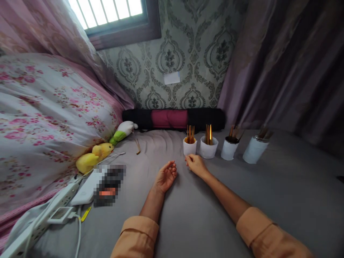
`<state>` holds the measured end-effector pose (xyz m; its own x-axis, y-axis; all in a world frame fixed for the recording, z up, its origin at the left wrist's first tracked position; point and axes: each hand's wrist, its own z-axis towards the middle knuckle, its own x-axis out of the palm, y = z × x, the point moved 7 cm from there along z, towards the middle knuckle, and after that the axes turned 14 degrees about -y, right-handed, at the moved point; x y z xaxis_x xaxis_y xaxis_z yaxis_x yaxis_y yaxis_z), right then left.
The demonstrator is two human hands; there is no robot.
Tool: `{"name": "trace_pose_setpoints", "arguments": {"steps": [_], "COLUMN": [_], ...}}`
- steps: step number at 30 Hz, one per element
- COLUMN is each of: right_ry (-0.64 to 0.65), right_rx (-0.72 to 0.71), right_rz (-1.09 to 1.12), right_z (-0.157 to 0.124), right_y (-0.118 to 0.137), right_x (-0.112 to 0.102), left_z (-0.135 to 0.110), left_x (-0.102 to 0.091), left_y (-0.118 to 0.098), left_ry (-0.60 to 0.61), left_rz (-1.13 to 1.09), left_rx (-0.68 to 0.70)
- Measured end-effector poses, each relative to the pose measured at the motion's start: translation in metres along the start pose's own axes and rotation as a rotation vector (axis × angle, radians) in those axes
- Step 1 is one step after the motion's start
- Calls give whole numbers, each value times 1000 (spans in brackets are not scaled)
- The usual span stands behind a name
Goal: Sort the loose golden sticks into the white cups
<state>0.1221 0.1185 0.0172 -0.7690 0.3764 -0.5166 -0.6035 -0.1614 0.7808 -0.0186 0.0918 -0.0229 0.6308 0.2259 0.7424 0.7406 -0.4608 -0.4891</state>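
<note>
My right hand [197,165] is palm down with its thumb and fingers pinched together, right at the foot of a white paper-wrapped cup [190,147] of thin brown sticks. Whatever is in the pinch, if anything, is too small to tell. My left hand [166,176] lies to the left, palm turned up, fingers loosely curled and nothing visible in it. A wider white cup [208,149] with gold-coloured sticks stands just right of the first. Farther right come a white-wrapped can [229,148] and a taller, tilted-looking white-wrapped can [254,150], both with sticks in them.
A few thin sticks [138,147] lie on the grey sheet [177,222]. Left are plush toys [92,159], a white power bank [86,188], a blurred-out item [109,185] and a power strip [40,225] with cables. A black-and-maroon bolster [169,119] lines the wall.
</note>
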Motion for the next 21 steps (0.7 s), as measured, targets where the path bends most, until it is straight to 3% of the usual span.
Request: {"name": "trace_pose_setpoints", "arguments": {"steps": [10, 21], "right_ry": [-116, -85], "right_rx": [-67, -66], "right_rz": [-89, -139], "right_z": [-12, -19], "right_y": [-8, -4], "right_x": [5, 3], "left_z": [1, 4], "left_x": [0, 0], "left_y": [0, -1], "left_ry": [10, -18], "left_rz": [0, 13], "left_rx": [6, -12]}}
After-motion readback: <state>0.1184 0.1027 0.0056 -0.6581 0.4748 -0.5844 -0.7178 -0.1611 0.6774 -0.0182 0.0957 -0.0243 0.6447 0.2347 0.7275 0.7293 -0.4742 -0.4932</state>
